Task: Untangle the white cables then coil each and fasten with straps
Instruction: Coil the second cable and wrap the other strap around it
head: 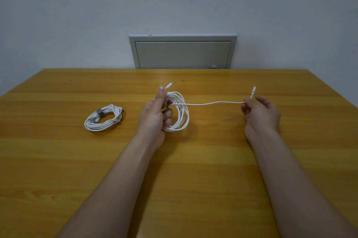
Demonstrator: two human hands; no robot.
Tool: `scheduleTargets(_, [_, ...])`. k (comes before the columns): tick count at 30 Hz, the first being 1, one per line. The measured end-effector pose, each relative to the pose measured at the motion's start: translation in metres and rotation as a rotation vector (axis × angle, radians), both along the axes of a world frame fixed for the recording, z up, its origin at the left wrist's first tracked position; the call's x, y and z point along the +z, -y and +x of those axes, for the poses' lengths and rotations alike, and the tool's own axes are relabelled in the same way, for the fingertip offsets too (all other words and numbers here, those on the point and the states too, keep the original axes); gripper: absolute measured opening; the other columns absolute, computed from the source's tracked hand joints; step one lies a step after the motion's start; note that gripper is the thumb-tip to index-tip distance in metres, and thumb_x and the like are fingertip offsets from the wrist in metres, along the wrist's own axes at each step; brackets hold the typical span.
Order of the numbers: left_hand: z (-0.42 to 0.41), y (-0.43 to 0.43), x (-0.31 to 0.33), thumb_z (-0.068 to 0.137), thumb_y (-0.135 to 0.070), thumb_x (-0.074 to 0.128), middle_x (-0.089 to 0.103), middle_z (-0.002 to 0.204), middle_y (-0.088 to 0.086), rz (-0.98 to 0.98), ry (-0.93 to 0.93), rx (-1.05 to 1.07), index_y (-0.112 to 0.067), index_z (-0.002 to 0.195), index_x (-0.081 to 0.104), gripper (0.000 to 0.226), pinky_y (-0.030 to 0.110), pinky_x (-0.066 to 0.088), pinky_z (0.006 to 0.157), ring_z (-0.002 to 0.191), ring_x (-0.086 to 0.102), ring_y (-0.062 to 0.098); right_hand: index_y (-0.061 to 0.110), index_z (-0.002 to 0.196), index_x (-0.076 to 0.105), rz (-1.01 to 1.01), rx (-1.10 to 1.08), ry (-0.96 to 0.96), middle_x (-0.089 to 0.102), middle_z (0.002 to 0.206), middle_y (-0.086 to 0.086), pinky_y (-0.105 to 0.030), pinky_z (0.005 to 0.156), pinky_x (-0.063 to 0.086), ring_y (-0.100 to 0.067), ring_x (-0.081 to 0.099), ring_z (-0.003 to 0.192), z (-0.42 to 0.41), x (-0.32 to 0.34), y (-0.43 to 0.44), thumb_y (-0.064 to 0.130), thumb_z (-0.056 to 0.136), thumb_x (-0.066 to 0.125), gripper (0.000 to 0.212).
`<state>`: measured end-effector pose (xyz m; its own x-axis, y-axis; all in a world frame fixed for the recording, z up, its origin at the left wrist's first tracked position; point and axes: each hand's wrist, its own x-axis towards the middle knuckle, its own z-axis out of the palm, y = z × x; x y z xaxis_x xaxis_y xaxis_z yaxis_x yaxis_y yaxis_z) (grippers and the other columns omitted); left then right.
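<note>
My left hand [155, 115] grips a coil of white cable [183, 113] held upright over the wooden table [193, 160]. One plug end [169, 85] sticks out above my thumb. A straight run of the same cable [213, 103] stretches right to my right hand [259, 112], which pinches it just below the other plug [253, 91]. A second white cable coil [103, 118] lies flat on the table to the left, bound with a grey strap [99, 112].
A grey wall panel with a small knob [183, 51] sits behind the table's far edge. Bare tabletop lies in front of my forearms and to the right.
</note>
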<state>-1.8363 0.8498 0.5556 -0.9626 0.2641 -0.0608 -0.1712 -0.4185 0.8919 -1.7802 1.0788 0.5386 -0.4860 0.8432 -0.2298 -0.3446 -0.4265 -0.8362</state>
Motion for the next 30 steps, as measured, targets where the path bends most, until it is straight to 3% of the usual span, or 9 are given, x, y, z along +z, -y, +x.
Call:
scheduleTargets(6, [-0.008, 0.005, -0.008, 0.100, -0.049, 0.057, 0.037, 0.059, 0.001, -0.269, -0.093, 0.058, -0.010, 0.083, 0.061, 0.043, 0.022, 0.022, 0.041, 0.044, 0.026, 0.010, 0.014, 0.080, 0.048, 0.081, -0.298, -0.087, 0.059, 0.080, -0.007, -0.021, 0.064, 0.055, -0.014, 0.059, 0.057, -0.001, -0.003, -0.021, -0.012, 0.087, 0.066, 0.033])
scheduleTargets(10, [-0.014, 0.010, -0.009, 0.100, -0.049, 0.058, 0.045, 0.062, 0.002, -0.294, -0.071, 0.151, -0.011, 0.081, 0.062, 0.042, 0.024, 0.022, 0.043, 0.043, 0.029, 0.010, 0.014, 0.078, 0.051, 0.112, -0.416, -0.059, 0.060, 0.079, -0.006, -0.022, 0.065, 0.056, -0.010, 0.060, 0.052, 0.000, -0.010, -0.033, -0.010, 0.087, 0.066, 0.031])
scheduleTargets(13, [-0.011, 0.006, -0.008, 0.102, -0.044, 0.057, 0.050, 0.060, -0.004, -0.195, -0.016, 0.146, -0.013, 0.076, 0.057, 0.041, 0.019, 0.024, 0.038, 0.040, 0.030, 0.007, 0.014, 0.077, 0.056, 0.130, -0.402, -0.014, 0.061, 0.078, -0.005, -0.021, 0.064, 0.054, -0.009, 0.061, 0.052, -0.002, -0.013, -0.035, -0.012, 0.088, 0.063, 0.029])
scheduleTargets(16, [-0.008, 0.001, -0.006, 0.102, -0.044, 0.056, 0.044, 0.059, -0.002, -0.083, 0.016, 0.151, -0.016, 0.067, 0.052, 0.045, 0.018, 0.023, 0.036, 0.040, 0.028, 0.006, 0.013, 0.092, 0.068, 0.175, -0.187, 0.144, 0.068, 0.087, -0.007, -0.030, 0.081, 0.059, -0.020, 0.067, 0.080, -0.010, -0.019, -0.029, -0.005, 0.085, 0.070, 0.020])
scheduleTargets(19, [-0.002, -0.005, -0.005, 0.104, -0.047, 0.051, 0.034, 0.052, -0.003, -0.101, -0.085, 0.127, -0.015, 0.067, 0.054, 0.049, 0.019, 0.024, 0.037, 0.039, 0.026, 0.007, 0.016, 0.119, 0.071, 0.429, 0.144, 0.416, 0.071, 0.116, -0.011, -0.042, 0.100, 0.054, -0.022, 0.066, 0.103, -0.013, -0.019, -0.002, 0.024, 0.079, 0.079, 0.042])
scheduleTargets(22, [0.003, -0.013, -0.004, 0.106, -0.047, 0.046, 0.032, 0.045, -0.005, -0.120, -0.185, 0.154, -0.013, 0.073, 0.053, 0.048, 0.021, 0.025, 0.039, 0.038, 0.027, 0.008, 0.016, 0.113, 0.073, 0.918, 0.127, 0.383, 0.056, 0.132, -0.004, -0.029, 0.097, 0.050, -0.011, 0.057, 0.111, -0.007, -0.009, 0.034, 0.021, 0.084, 0.075, 0.030])
scheduleTargets(24, [0.006, -0.017, -0.004, 0.105, -0.048, 0.045, 0.033, 0.045, -0.005, -0.129, -0.223, 0.214, -0.013, 0.075, 0.053, 0.047, 0.022, 0.025, 0.040, 0.039, 0.027, 0.009, 0.015, 0.084, 0.070, 1.152, -0.013, 0.193, 0.061, 0.103, -0.003, -0.024, 0.073, 0.048, -0.010, 0.057, 0.086, 0.004, 0.006, 0.057, 0.017, 0.087, 0.068, 0.005])
scheduleTargets(27, [0.010, -0.019, -0.003, 0.103, -0.051, 0.049, 0.036, 0.048, -0.005, -0.157, -0.280, 0.328, -0.017, 0.071, 0.055, 0.047, 0.027, 0.025, 0.045, 0.043, 0.029, 0.011, 0.001, 0.052, 0.052, 1.217, 0.163, 0.003, 0.049, 0.050, -0.013, -0.040, 0.050, 0.038, -0.028, 0.047, 0.049, 0.020, 0.020, 0.083, 0.030, 0.094, 0.059, 0.051])
scheduleTargets(30, [0.011, -0.019, -0.005, 0.096, -0.060, 0.054, 0.051, 0.057, -0.006, -0.203, -0.383, 0.426, -0.022, 0.071, 0.059, 0.045, 0.034, 0.037, 0.054, 0.055, 0.044, 0.013, 0.001, 0.050, 0.053, 1.260, 0.520, 0.107, 0.046, 0.039, -0.008, -0.041, 0.046, 0.041, -0.025, 0.047, 0.040, 0.026, 0.022, 0.105, 0.049, 0.094, 0.061, 0.065])
